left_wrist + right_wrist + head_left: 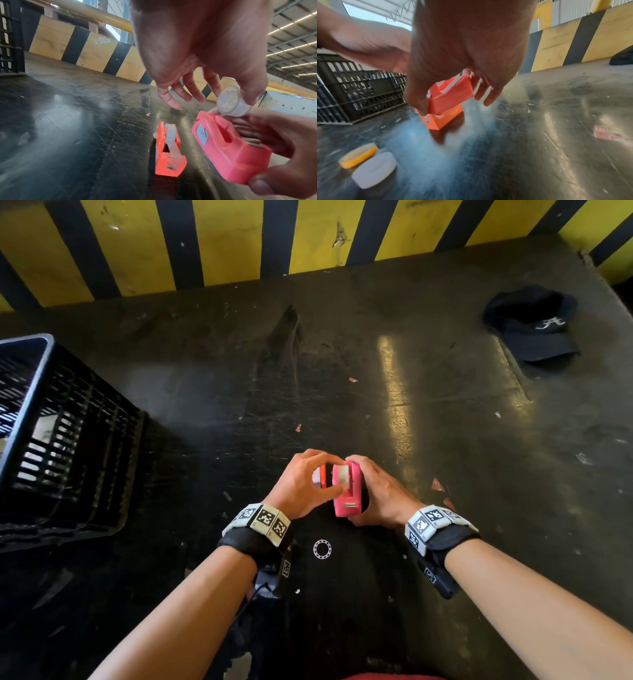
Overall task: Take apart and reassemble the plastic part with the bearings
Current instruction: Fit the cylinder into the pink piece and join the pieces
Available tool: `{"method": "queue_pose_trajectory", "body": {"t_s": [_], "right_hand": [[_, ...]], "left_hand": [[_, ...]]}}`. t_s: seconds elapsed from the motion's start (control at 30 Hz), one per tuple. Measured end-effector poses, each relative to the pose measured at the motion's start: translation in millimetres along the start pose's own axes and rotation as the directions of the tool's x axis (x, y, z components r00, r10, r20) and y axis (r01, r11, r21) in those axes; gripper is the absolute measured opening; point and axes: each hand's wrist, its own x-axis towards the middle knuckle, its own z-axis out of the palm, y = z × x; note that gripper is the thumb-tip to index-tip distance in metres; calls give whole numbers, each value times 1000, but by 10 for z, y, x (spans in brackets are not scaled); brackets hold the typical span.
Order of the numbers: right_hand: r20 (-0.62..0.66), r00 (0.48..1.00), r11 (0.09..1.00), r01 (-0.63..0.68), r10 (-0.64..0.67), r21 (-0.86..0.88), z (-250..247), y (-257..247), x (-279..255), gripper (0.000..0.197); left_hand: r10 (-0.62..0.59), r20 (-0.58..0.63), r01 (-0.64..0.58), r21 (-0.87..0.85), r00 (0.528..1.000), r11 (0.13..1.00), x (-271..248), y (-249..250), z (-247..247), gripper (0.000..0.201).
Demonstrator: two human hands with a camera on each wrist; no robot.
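Forearms frame a pink plastic part (pixel 347 491), gripped by the right hand (pixel 380 494) just above the desk (pixel 428 412). Thumb and fingertip of the left hand (pixel 301 484) pinch a translucent roller (pixel 231 100) at the part's upper end. Whether it is coming out or going in, I cannot tell. Just beside stands an orange part (pixel 169 151) with its own roller seated. A ring bearing (pixel 322 549) lies loose near the wrists, so work remains. Farther off sit a black crate (pixel 51 440) and a cap (pixel 534 326).
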Motion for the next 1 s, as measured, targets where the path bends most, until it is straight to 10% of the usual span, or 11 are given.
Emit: {"method": "queue_pose_trajectory", "body": {"t_s": [1.0], "right_hand": [[-48,996,997,78,-78,5,-228,-347,-280,96]], "left_hand": [[63,0,-63,50,998,997,-128,84,-46,48]]}}
